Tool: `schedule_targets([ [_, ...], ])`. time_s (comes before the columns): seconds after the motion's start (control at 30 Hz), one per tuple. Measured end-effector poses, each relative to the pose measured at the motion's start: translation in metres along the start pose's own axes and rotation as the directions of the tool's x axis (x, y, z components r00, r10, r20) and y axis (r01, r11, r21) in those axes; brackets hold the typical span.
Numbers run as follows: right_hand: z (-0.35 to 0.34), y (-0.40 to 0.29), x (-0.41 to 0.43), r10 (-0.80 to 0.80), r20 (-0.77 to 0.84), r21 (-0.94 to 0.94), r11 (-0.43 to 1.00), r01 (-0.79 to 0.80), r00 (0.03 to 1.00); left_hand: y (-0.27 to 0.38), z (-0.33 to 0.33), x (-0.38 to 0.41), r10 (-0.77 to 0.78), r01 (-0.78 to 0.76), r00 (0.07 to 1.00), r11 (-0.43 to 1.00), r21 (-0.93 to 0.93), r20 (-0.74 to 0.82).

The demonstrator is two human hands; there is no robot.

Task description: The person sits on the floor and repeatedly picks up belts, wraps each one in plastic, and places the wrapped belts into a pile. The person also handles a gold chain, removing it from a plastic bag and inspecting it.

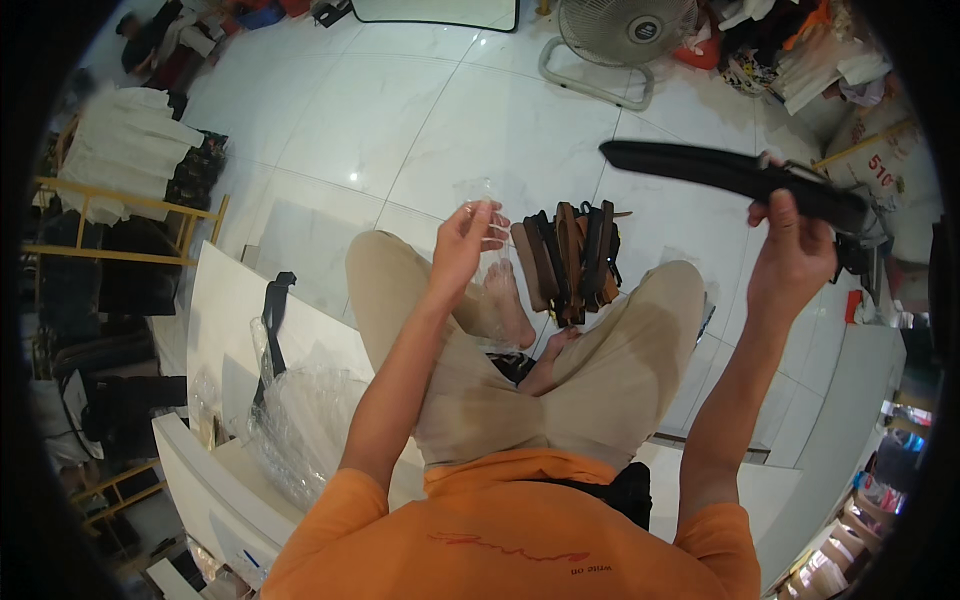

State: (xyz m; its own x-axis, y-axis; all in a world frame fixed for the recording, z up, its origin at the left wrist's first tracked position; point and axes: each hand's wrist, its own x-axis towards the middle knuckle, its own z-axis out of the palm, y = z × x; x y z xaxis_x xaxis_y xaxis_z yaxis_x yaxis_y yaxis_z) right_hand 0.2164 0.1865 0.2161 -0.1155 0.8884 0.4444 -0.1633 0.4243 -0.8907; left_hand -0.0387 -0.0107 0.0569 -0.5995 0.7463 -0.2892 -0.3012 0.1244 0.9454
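Observation:
In my right hand (796, 259), raised over the floor at the right, is a folded black belt (690, 169). Its long flat loop points left, and a metal buckle shows near my fingers. My left hand (463, 244) pinches a clear plastic sleeve (484, 187) that hangs down in front of my foot. Between my knees, a row of folded brown and black belts (570, 259) lies close together on the tiles.
Crumpled clear plastic (300, 427) and a black strap (276, 322) lie on the white ledge (217, 300) at my left. A floor fan (630, 37) stands ahead, near piled clothes (802, 60). Yellow-framed racks (120, 255) line the left; another person (154, 41) is far off.

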Motion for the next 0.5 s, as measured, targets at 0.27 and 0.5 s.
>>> schedule_targets([
  [0.27, 0.012, 0.051, -0.074, 0.242, 0.076, -0.237, 0.947, -0.218, 0.967, 0.087, -0.06, -0.043, 0.094, -0.143, 0.969, 0.968, -0.205, -0.23],
  [0.5, -0.001, 0.108, -0.107, 0.416, 0.128, -0.359, 0.866, -0.349, 0.9, 0.178, -0.178, -0.187, 0.575, -0.221, 0.662, 0.762, 0.608, -0.481],
])
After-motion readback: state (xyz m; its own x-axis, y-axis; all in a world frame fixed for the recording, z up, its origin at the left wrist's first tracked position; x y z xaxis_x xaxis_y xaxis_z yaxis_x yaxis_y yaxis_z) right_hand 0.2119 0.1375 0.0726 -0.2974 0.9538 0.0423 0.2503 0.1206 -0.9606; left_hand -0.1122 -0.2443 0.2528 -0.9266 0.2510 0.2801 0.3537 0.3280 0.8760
